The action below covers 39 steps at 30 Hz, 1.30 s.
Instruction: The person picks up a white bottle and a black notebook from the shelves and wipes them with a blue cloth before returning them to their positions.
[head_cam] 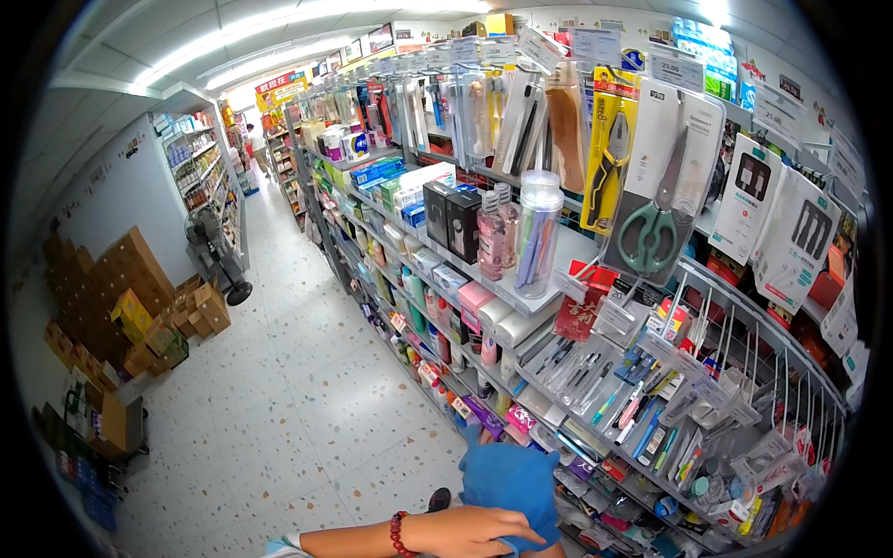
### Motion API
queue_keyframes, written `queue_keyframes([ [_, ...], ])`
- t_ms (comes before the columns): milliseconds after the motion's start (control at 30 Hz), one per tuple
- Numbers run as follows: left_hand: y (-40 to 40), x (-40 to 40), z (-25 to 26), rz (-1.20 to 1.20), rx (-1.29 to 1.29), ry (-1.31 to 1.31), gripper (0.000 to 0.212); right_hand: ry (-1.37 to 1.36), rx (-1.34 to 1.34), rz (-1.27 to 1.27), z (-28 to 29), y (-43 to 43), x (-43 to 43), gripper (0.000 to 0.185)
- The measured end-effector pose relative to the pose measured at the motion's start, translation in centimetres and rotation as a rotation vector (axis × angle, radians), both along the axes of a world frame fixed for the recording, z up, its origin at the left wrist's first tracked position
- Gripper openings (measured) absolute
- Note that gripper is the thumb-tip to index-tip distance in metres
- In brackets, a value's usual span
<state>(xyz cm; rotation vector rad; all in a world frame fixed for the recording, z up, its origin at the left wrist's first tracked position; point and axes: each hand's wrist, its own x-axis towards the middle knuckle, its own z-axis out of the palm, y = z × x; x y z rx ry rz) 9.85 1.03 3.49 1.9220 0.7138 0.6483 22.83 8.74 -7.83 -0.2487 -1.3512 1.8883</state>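
Observation:
From the lower edge, my left hand [481, 531], with a dark red bead bracelet [398, 533] at the wrist, reaches over a blue cloth [508, 481]. Its fingers bend onto the lower part of the cloth. Beneath the cloth lies my right hand [484, 434], mostly hidden; a few bare fingertips show past its far edge, beside the low shelves, and a bit of skin shows below it. Whether those fingers hold anything cannot be seen. A dark shoe [439, 499] is on the floor just left of the cloth.
Store shelves [530, 296] curve along the right, with pens, bottles, boxes and hanging packs, among them green-handled scissors [649, 240] and pliers [614, 150]. Speckled floor [279, 418] runs left of them. Cardboard boxes [132, 265], a black fan [206, 237] and a distant person [258, 148] are farther off.

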Motion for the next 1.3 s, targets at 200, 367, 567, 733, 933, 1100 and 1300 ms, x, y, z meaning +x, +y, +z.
queue_keyframes([
  [200, 0.4, -4.0, -0.4, 0.260, -0.015, -0.016, 0.036, 0.177, -0.138, -0.062, 2.6, -0.2, 0.6, 0.028],
  [367, 1.0, -6.3, -1.4, 0.634, 0.084, -0.097, 0.023, 0.208, -0.340, -0.209, 1.2, -1.0, 0.7, 0.026],
  [567, 1.7, -7.0, -3.0, 0.833, -0.052, -0.182, 0.020, 0.052, -0.748, 0.280, -1.0, 0.0, 1.7, 0.046],
  [733, 2.5, -6.7, -3.7, 0.855, -0.250, -0.358, 0.023, 0.270, -1.032, 0.384, -4.1, 0.2, 2.0, 0.051],
  [933, 3.7, -7.3, -5.0, 1.024, -0.571, -0.647, 0.025, 0.121, -0.798, 0.016, -1.7, -0.5, 0.7, 0.049],
  [1100, 2.9, -8.7, -10.6, 0.879, -0.842, -0.196, 0.035, 0.268, -0.918, 0.075, -0.1, -0.9, 1.4, 0.046],
  [1300, -0.4, -6.5, -10.3, 0.503, -0.179, 0.110, 0.036, 0.043, -0.902, 0.059, -0.6, -1.1, 2.4, 0.040],
])
